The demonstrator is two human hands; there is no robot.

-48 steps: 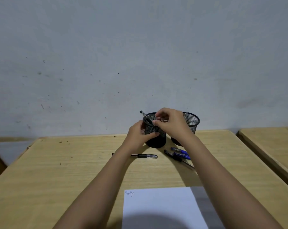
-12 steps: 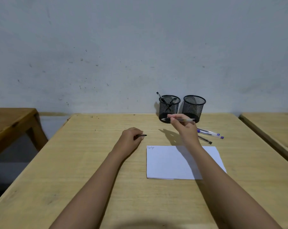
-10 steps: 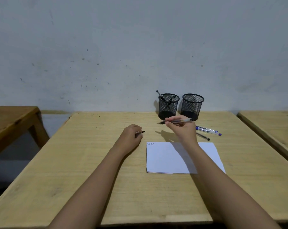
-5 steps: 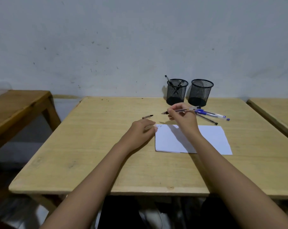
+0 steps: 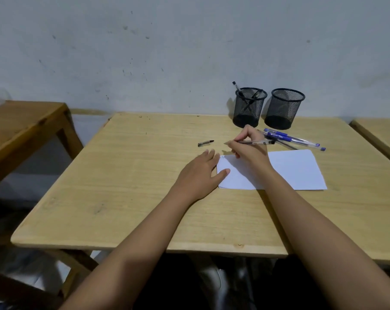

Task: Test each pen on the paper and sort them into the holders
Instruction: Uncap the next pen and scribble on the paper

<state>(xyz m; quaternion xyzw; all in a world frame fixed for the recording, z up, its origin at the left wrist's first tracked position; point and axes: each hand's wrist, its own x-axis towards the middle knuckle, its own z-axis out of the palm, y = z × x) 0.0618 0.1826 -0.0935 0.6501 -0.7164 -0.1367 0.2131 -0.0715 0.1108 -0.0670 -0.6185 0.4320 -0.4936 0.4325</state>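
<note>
risk sat with the paper [image 5: 294,171], right of centre in the frame: your left hand [image 5: 203,173] lay spread flat with only the thumb on its left edge, so a firm stroke could have slid it. your right hand [image 5: 250,151] pinched the uncapped pen [image 5: 254,143], tip just beyond the paper's upper left corner, where a low tip could have marked the bench [image 5: 122,186]. the loose cap [image 5: 205,143] above your left hand could have rolled off, and the blue pens [image 5: 294,139] just behind your right hand could have been knocked.
</note>
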